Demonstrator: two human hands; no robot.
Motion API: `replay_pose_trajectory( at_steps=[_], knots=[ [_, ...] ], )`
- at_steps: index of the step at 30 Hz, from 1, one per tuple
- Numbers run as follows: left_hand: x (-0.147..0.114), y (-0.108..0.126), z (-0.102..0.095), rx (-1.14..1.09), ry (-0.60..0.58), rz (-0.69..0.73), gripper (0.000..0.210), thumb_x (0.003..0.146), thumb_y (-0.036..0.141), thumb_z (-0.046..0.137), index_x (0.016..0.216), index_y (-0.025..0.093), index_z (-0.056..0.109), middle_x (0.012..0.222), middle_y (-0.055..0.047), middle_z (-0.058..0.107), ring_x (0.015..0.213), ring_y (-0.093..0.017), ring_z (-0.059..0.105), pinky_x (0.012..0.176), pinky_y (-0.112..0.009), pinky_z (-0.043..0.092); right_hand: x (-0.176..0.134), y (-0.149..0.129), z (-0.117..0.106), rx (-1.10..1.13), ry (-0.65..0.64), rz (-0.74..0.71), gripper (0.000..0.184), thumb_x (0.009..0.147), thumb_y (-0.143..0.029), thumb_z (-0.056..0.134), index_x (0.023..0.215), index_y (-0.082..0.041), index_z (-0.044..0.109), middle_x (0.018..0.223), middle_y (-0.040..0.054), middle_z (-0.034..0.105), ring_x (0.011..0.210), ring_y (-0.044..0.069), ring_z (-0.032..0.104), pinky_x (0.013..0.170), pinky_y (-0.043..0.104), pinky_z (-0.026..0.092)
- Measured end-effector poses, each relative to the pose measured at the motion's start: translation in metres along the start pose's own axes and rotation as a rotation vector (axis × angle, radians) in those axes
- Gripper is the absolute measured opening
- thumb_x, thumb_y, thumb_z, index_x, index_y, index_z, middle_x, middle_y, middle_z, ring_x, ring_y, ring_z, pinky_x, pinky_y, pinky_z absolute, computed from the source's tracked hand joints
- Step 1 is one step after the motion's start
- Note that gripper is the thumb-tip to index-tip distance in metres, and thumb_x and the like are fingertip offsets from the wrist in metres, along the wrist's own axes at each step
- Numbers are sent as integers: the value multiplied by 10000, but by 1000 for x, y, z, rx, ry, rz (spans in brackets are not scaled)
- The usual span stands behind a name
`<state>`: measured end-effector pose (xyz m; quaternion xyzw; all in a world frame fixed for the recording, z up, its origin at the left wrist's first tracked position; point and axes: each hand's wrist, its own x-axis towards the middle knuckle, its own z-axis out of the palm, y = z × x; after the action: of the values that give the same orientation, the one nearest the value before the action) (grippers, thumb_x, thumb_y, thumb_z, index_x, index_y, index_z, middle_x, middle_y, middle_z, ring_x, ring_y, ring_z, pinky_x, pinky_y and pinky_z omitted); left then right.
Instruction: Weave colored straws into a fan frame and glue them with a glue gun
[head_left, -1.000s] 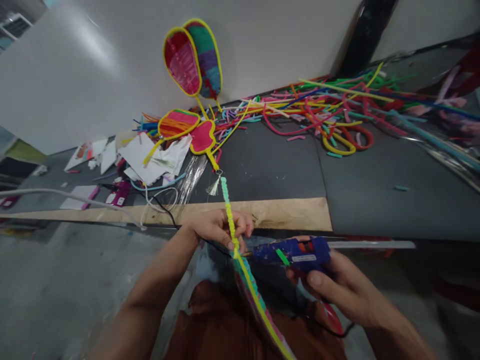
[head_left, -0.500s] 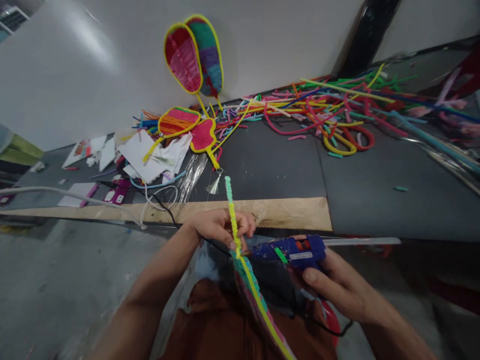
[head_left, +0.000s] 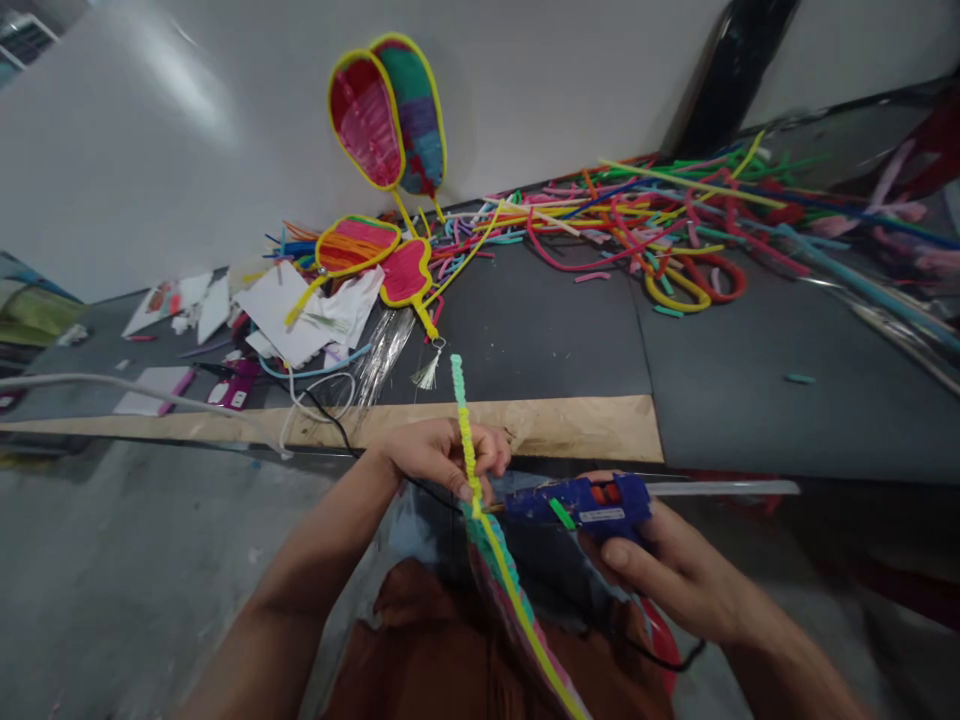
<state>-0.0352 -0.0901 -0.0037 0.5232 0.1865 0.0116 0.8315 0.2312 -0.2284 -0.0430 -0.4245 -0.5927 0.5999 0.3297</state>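
Observation:
Between the thumb and fingers of my left hand (head_left: 446, 455) is the yellow stem of a pipe-cleaner fan (head_left: 504, 575), seen nearly edge-on. Its stem, twisted from fuzzy wire, ends in a pale green tip pointing away from me, while the yellow-rimmed, multicoloured body slants down toward my lap. Wrapped round a blue hot glue gun (head_left: 574, 503) is my right hand (head_left: 667, 570). The gun's nozzle meets or nearly meets the base of the stem, just beside my left fingertips. A clear glue stick (head_left: 724, 488) juts out of the gun's back end. My right fingers are partly hidden behind the gun.
Several finished-looking fans (head_left: 401, 285) lie or lean at the back of the dark table (head_left: 525, 330). Loose pipe cleaners (head_left: 600, 215) pile along the wall, with scissors (head_left: 694, 282) near them. Papers (head_left: 289, 315), a white cable (head_left: 225, 408) and silver tinsel (head_left: 386, 350) lie at left.
Hardly anything differs. Both hands, the fan and the glue gun keep nearly the same place; the view has shifted very slightly.

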Motion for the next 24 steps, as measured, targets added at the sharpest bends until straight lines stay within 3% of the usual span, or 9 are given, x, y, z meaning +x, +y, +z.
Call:
replay_pose_trajectory(
  at_steps=[9, 14, 18, 23, 24],
  knots=[
    [0, -6, -1, -10, 0, 21, 333, 684, 284, 816, 704, 143, 515, 929, -34, 478, 833, -146, 577, 804, -341, 556, -1, -6, -1, -10, 18, 2, 441, 906, -517, 498, 1151, -165, 602, 807, 53, 645, 657, 158, 582, 604, 248, 525],
    [-1, -9, -2, -14, 2, -20, 386, 670, 339, 823, 724, 151, 491, 933, -29, 469, 810, -162, 618, 751, -329, 565, -5, -9, -4, -37, 58, -60, 404, 898, -476, 532, 1176, -190, 600, 764, 40, 659, 645, 170, 614, 577, 247, 533],
    [-4, -11, -2, 42, 70, 12, 387, 670, 351, 823, 733, 157, 494, 917, -34, 482, 777, -149, 593, 699, -292, 545, -9, -8, -21, -303, 239, -140, 259, 898, -422, 531, 1020, -222, 642, 809, 65, 684, 693, 208, 643, 645, 299, 543],
    [-7, -11, 2, 157, 130, 18, 424, 655, 411, 825, 742, 163, 492, 906, -34, 491, 763, -129, 513, 677, -246, 498, 21, 0, -76, -932, 702, -136, 459, 879, -486, 527, 1255, -223, 531, 1020, 150, 657, 883, 306, 638, 764, 409, 494],
    [-7, -11, 3, 164, 134, 17, 432, 646, 406, 831, 745, 164, 488, 900, -28, 485, 758, -125, 500, 673, -242, 490, 30, 3, -89, -1050, 696, -112, 501, 891, -487, 516, 1304, -204, 501, 1047, 171, 648, 932, 320, 623, 805, 434, 475]
  ],
)
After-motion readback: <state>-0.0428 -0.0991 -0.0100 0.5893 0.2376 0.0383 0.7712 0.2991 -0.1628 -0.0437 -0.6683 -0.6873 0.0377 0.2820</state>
